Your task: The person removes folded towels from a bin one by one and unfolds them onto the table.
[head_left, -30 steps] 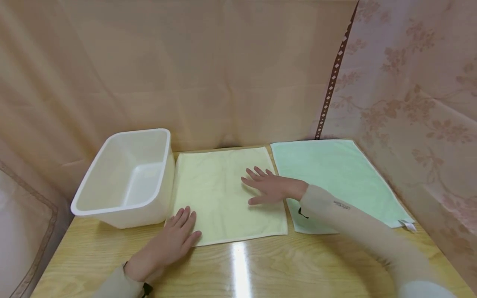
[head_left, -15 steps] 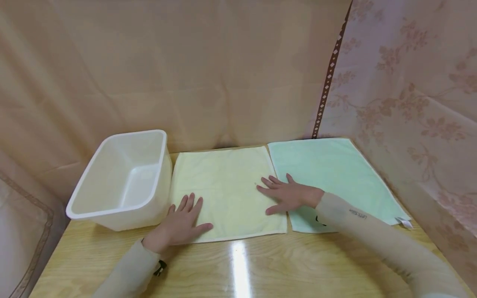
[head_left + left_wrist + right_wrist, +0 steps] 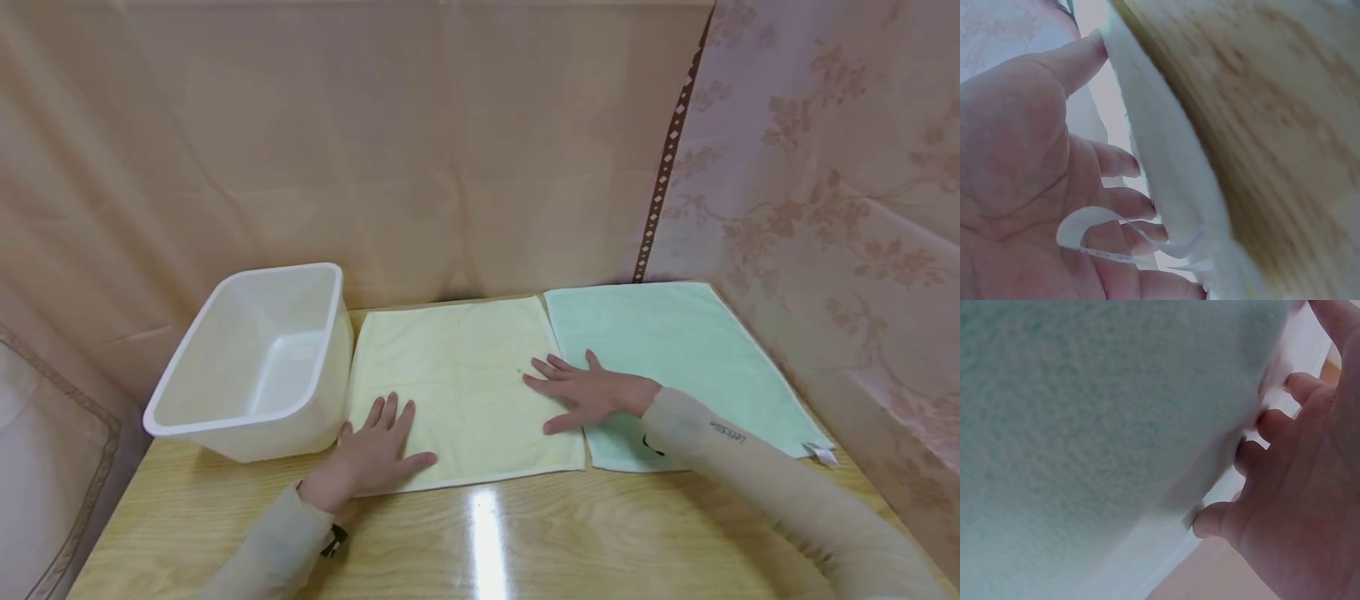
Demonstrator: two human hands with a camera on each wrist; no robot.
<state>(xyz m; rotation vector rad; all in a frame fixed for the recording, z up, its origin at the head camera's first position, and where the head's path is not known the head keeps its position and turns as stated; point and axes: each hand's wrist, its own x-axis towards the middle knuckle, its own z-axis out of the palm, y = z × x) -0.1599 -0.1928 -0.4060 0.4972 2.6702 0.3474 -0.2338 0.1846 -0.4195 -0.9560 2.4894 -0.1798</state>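
A pale yellow towel (image 3: 457,358) lies flat on the table in the head view. Its near left corner is under my left hand (image 3: 372,457), whose spread fingers rest on the cloth. My right hand (image 3: 588,393) lies across the seam between the yellow towel and a mint green towel (image 3: 652,342), fingers fanned with their tips on the yellow side. In the left wrist view a white loop label (image 3: 1075,230) shows in front of the palm, beside the towel edge. Green terry cloth (image 3: 1072,437) fills much of the right wrist view, beside the fingertips. Neither hand grips anything.
A white plastic tub (image 3: 330,400) stands at the left, close against the yellow towel's left edge. The wooden table (image 3: 615,533) carries a bright light reflection in front. A beige curtain (image 3: 390,150) hangs behind, and a patterned one (image 3: 862,208) bounds the right.
My left hand has slid a little rightward and forward on the yellow towel, fingers spreading. My right hand has shifted right, toward the green towel. Over the last half second both hands barely move.
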